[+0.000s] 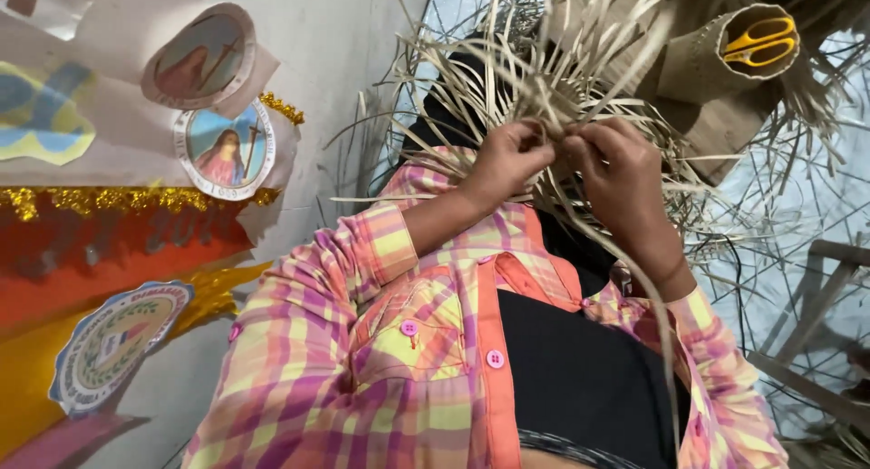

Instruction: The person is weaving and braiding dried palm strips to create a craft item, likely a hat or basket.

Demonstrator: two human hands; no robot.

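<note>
Both my hands meet in the middle of the head view, over a bundle of pale dried palm strips (535, 79) that fan out in all directions. My left hand (507, 161) pinches several strips between thumb and fingers. My right hand (625, 174) touches it and grips the strips beside it; one long strip (657, 315) trails from this hand down over my black top. I wear a pink, orange and yellow checked shirt (362, 360). What lies under the hands is hidden by the strips.
A rolled woven mat (698, 66) at the upper right holds yellow-handled scissors (759, 38) in its open end. To the left are paper decorations with round pictures (222, 147) and gold tinsel (100, 199). A wooden frame (816, 342) stands at the right.
</note>
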